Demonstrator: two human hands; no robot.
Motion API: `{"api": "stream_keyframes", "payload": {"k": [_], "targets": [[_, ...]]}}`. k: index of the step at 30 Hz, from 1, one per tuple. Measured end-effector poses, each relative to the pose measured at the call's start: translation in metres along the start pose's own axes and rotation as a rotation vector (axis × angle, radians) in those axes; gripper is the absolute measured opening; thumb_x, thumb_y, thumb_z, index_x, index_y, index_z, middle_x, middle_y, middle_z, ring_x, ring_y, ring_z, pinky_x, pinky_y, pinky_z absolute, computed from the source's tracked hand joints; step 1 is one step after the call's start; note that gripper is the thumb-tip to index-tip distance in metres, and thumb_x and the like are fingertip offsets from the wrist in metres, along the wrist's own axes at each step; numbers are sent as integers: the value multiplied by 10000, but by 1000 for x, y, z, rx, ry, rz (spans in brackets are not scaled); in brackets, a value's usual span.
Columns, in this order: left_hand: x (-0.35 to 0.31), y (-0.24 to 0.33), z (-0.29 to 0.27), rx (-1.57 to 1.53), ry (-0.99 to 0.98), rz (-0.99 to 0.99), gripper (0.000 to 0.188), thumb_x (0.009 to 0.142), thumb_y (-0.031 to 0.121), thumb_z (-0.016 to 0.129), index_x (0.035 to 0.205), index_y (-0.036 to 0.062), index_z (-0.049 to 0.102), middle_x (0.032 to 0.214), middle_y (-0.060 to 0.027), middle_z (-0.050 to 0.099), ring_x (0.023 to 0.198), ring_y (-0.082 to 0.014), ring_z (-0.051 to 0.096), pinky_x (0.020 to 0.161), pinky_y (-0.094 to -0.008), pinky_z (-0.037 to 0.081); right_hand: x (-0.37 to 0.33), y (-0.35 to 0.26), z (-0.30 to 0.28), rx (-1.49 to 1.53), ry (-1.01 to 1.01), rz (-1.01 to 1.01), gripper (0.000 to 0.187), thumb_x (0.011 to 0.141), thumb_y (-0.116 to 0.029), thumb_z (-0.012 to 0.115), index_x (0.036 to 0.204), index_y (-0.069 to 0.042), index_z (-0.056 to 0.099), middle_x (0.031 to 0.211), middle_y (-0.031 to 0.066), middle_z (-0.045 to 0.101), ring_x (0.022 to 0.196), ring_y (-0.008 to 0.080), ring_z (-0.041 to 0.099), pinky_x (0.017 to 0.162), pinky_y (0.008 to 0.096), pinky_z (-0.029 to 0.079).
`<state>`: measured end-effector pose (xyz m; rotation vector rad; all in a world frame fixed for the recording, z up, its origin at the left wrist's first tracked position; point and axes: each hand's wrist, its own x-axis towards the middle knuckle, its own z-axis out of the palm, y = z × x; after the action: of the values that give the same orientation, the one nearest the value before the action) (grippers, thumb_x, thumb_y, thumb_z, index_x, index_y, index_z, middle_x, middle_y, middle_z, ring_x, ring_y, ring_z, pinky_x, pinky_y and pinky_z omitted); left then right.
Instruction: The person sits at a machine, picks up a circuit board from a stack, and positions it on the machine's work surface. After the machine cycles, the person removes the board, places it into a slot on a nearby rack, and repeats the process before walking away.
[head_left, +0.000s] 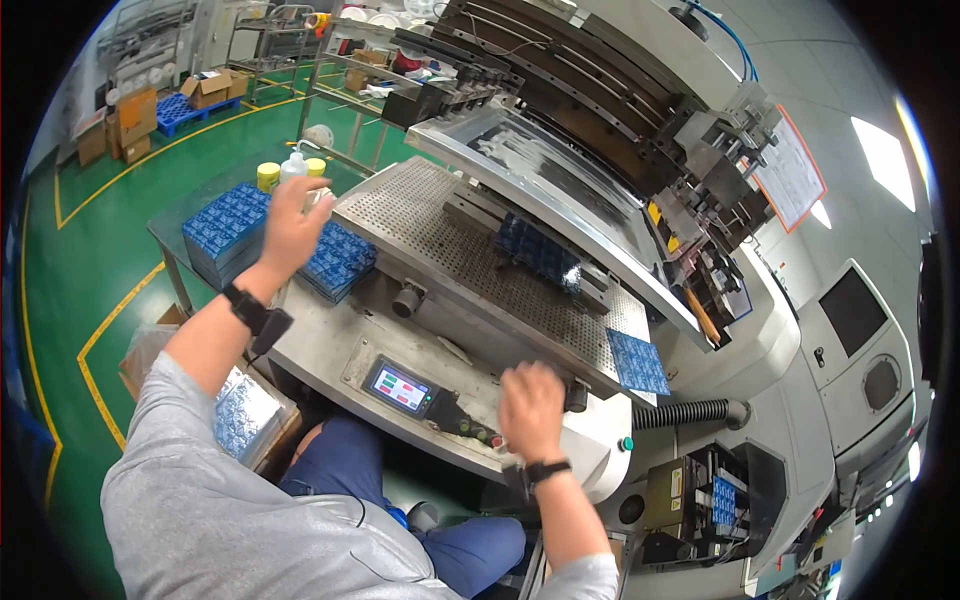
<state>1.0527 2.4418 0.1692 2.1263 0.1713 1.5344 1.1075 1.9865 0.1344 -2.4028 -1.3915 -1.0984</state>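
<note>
My left hand is raised over the left end of the machine, thumb and fingers apart with nothing gripped between them. Beside it lie a tall stack of blue printed panels and a lower stack of blue panels. My right hand hovers over the machine's front ledge near its push buttons; its fingers are loosely bent and hold nothing visible. A blue panel sits under the tilted screen frame, partly hidden by it. One more blue panel rests at the right end of the perforated metal table.
A small touch screen is set into the front ledge. Yellow-lidded jars and a white bottle stand behind the stacks. Below my left arm is a box holding shiny wrapped material. A wooden-handled tool leans at the machine's right.
</note>
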Motion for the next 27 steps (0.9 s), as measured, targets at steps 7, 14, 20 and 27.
{"api": "stream_keyframes", "payload": {"k": [7, 14, 20, 27], "targets": [[-36, -51, -5, 401, -317, -37, 390, 857, 310, 672, 1165, 74, 635, 1229, -140, 564, 1195, -328, 488, 1012, -438, 377, -141, 35, -16, -73, -385, 74, 337, 789, -139, 654, 1123, -96, 658, 1188, 158, 611, 1160, 332, 553, 1004, 461, 436], [-16, -25, 62, 463, -531, 89, 570, 826, 495, 662, 1254, 122, 619, 1400, -140, 486, 1312, -355, 407, 1085, -500, 307, -184, 167, -30, -381, -365, 1157, 624, 845, -323, 693, 1370, -51, 494, 1494, 193, 381, 1319, 368, 425, 1088, 462, 359], [-14, -31, 125, 362, -557, 172, 520, 763, 319, 665, 1257, 184, 579, 1317, -99, 541, 1247, -335, 475, 992, -533, 387, -246, 226, -13, -317, -661, 1259, 521, 889, -457, 610, 1186, -32, 663, 1515, 146, 385, 1309, 315, 474, 1036, 452, 424], [-15, -55, 112, 498, -862, -86, 709, 782, 443, 680, 1426, 255, 449, 1513, -76, 389, 1396, -344, 342, 1040, -691, 286, -190, 201, -13, -352, -575, 1233, 487, 916, -433, 562, 1012, 19, 718, 1267, 232, 596, 1092, 368, 616, 944, 457, 480]]}}
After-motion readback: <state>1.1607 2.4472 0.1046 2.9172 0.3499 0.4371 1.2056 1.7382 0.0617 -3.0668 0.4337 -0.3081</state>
